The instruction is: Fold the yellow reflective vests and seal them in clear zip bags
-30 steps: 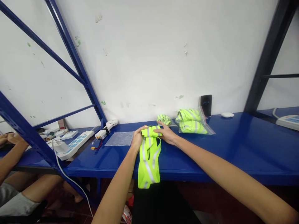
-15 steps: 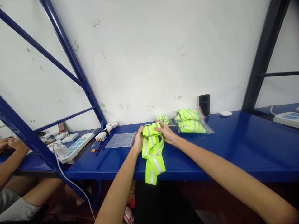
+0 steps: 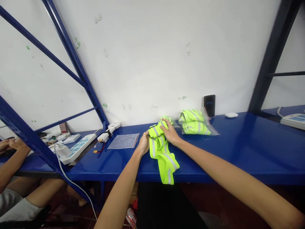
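Note:
Between my two hands is a bundle of neon yellow reflective strap point(image 3: 168, 161) with silver stripes, partly rolled or folded. Its loose end hangs down over the front edge of the table. My left hand point(image 3: 143, 143) is closed on the bundle's left end. Gripping the right end from above, my right hand point(image 3: 170, 132) has its fingers wrapped over the strap. A flat clear zip bag point(image 3: 124, 141) lies left of my left hand. Behind and right of my hands, more neon straps sit in a clear zip bag point(image 3: 196, 122); a smaller neon bundle point(image 3: 175, 122) is partly hidden.
On the blue table point(image 3: 228, 152) lie a white handheld fan point(image 3: 111, 129), wires with a yellow connector point(image 3: 96, 151) and a white oval case point(image 3: 231, 115). A phone point(image 3: 209, 106) leans on the wall. At left are a power strip point(image 3: 79, 148) and another person's arm point(image 3: 14, 162).
The strap bundle has tilted, its right end now higher. The hanging tail has swung right. Both hands still hold it and have shifted slightly right.

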A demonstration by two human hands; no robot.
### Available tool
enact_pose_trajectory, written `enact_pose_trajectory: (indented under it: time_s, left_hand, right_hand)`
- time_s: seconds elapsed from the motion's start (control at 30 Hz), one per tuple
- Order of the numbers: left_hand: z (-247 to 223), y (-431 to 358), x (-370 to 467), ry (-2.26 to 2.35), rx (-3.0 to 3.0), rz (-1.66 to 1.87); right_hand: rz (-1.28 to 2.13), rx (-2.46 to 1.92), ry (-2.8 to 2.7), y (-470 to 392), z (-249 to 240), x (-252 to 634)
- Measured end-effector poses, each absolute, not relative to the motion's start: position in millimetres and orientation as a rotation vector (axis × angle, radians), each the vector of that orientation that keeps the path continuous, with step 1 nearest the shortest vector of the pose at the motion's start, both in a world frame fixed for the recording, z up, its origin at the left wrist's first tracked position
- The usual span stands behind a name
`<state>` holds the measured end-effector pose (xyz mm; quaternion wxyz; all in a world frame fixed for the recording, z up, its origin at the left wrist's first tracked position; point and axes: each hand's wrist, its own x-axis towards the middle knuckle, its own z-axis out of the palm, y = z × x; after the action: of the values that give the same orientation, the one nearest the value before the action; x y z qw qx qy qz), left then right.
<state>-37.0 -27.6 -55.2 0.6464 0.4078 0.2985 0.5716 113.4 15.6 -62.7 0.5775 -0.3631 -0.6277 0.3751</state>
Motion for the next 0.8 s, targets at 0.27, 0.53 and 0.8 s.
enact_pose_trajectory:
  time_s: [0.27,0.53,0.8]
  left_hand:
    - [-56,-34,-40,0.685,0.935,1.087]
    - [-68,-25,-43,0.760,1.056,1.260]
    - [-70,-18,-51,0.654,1.092,1.386]
  right_hand:
    - [0.908,-0.693,-1.437,7,-67,102]
    - [1.623,-0.621,-0.962,9,-61,103]
    - [1.489,-0.526,-1.262,13,-58,111]
